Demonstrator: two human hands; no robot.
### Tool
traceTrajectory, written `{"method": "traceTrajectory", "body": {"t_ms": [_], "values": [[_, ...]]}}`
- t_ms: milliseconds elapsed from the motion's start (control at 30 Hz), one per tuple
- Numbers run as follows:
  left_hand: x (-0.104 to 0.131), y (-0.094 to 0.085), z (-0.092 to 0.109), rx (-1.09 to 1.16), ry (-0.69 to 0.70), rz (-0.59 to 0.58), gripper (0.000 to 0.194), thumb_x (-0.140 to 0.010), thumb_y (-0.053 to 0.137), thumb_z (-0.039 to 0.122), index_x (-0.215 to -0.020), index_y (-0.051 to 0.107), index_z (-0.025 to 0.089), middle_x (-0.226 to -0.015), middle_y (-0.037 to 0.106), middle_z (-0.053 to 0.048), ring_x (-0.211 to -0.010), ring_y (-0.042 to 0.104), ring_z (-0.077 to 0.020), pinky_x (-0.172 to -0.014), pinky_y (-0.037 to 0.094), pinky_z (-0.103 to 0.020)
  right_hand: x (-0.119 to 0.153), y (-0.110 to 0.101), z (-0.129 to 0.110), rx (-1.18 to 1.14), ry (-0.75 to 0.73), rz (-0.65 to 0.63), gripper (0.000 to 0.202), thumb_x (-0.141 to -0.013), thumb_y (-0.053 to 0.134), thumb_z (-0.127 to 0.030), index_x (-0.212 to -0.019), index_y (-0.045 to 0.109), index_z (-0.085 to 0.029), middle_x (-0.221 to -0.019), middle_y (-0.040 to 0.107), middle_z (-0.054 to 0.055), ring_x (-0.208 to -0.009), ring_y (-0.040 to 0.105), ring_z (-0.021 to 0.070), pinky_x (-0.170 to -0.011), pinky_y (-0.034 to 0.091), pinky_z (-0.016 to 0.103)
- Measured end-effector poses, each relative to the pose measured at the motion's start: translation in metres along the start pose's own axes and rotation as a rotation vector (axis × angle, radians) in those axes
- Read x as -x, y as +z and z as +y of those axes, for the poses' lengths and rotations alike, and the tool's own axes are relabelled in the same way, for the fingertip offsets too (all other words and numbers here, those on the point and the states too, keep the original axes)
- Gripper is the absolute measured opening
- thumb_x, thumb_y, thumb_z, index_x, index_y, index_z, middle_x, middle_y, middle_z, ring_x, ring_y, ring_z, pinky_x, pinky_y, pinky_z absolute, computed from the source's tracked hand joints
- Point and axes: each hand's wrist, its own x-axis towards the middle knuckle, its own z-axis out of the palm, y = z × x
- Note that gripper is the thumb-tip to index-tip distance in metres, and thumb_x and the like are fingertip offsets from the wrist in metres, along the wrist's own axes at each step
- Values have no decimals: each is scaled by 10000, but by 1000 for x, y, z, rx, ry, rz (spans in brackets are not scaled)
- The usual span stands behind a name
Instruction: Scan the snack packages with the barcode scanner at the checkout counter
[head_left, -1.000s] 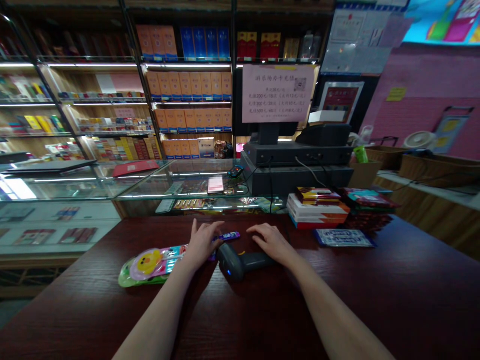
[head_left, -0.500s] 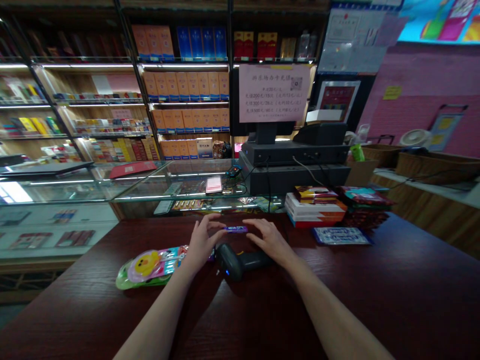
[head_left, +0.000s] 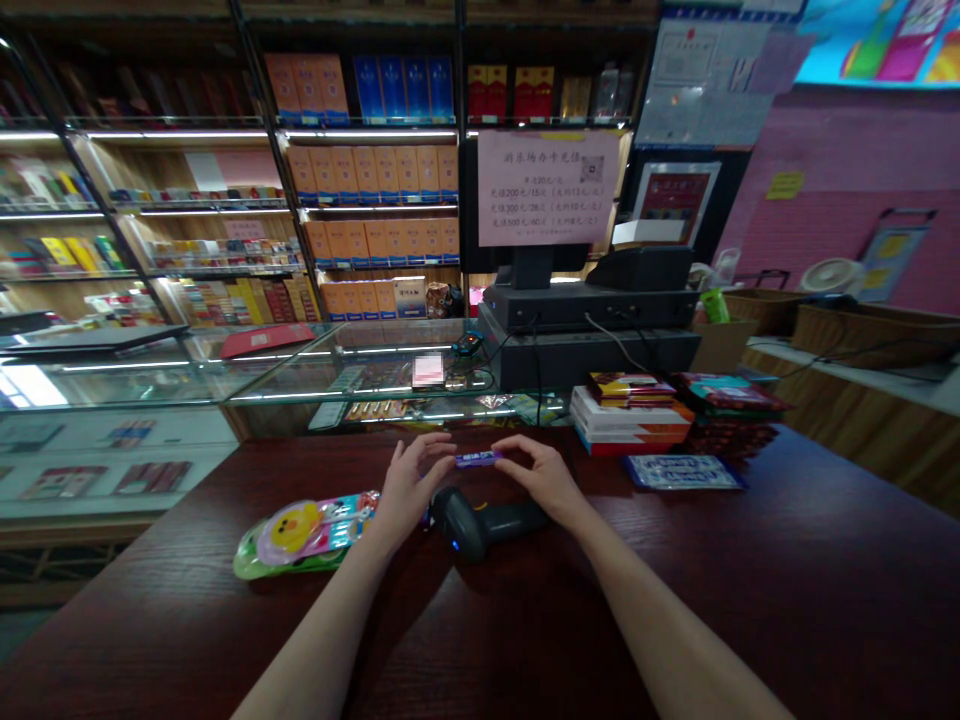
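Observation:
A small purple packet (head_left: 478, 459) with white lettering lies level between my two hands, beyond the scanner. My left hand (head_left: 411, 487) is at its left end, thumb and fingers curved round that end. At the other end my right hand (head_left: 541, 482) has its thumb and fingertips on the packet. Below them a black handheld scanner (head_left: 480, 525) with a blue light rests on the dark wooden table (head_left: 465, 640). Colourful packages with a yellow duck face (head_left: 294, 527) lie left of my left forearm, partly hidden by it.
Stacked boxes (head_left: 631, 418) and red packets (head_left: 727, 405) stand at the back right, with a blue-and-white packet (head_left: 684, 472) before them. Behind the table are a glass counter (head_left: 360, 365) and a black register (head_left: 592, 335).
The purple packet has moved slightly to the right. My right hand's fingertips have closed in on its right end, and my left hand has shifted slightly right.

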Motion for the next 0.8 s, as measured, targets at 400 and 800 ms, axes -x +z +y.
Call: {"method": "traceTrajectory", "body": {"t_ms": [400, 800], "values": [[2, 0, 1, 44, -53, -70, 338, -846, 628, 366, -1177, 597, 304, -1004, 771, 25, -1038, 702, -215, -1221, 47, -595, 2, 6, -5, -67, -131, 88, 350, -857, 689, -300, -1204, 646, -270, -1129, 747, 45, -1073, 693, 231, -1018, 504, 421], [3, -2, -3, -55, 101, 121, 237, -847, 677, 344, -1070, 625, 283, -1026, 764, 28, -1008, 703, -187, -1238, 96, -517, 1, 10, 0, -114, -123, 103, 325, -857, 641, -237, -1181, 652, -257, -1065, 742, 39, -985, 714, 199, -950, 560, 375]]}}
